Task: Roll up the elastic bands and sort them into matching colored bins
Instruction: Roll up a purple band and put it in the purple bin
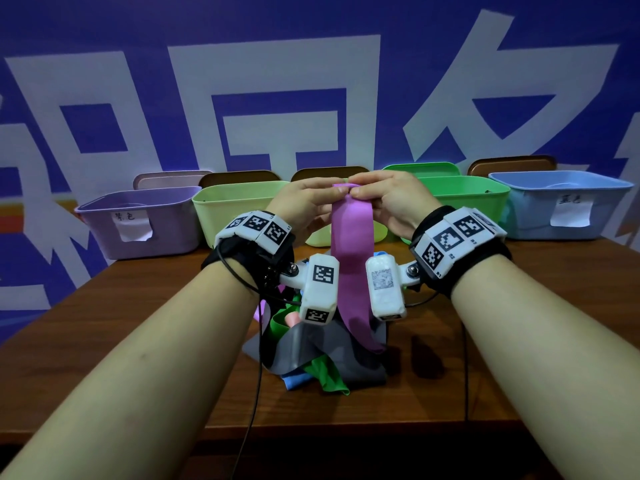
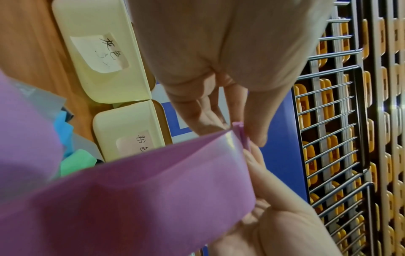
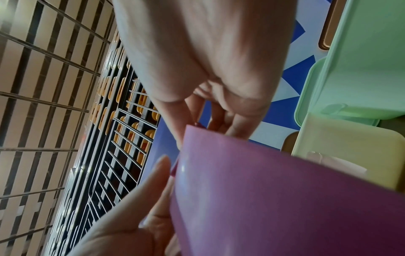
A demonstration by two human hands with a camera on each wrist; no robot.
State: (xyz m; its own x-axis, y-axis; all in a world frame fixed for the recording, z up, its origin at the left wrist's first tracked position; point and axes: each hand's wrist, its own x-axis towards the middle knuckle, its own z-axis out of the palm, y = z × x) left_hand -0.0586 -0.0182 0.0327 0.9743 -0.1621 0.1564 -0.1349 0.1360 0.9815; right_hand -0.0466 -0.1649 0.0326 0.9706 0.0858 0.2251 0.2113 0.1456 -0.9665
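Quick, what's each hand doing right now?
Left hand: pinching the top edge of the purple band.
Right hand: pinching the same top edge.

Bins [image 1: 239,202] in row behind band pile [image 1: 311,355] on table [image 1: 138,323]; lids [image 1: 239,174] behind bins.

Smooth, faintly glossy rubbery sheet in the purple band [image 1: 351,258], with a soft sheen near its folded top edge. Matt moulded plastic in the purple bin [image 1: 138,221] and blue bin [image 1: 561,202], each bearing a paper label. Brown wood-grain finish on the table [image 1: 519,327].
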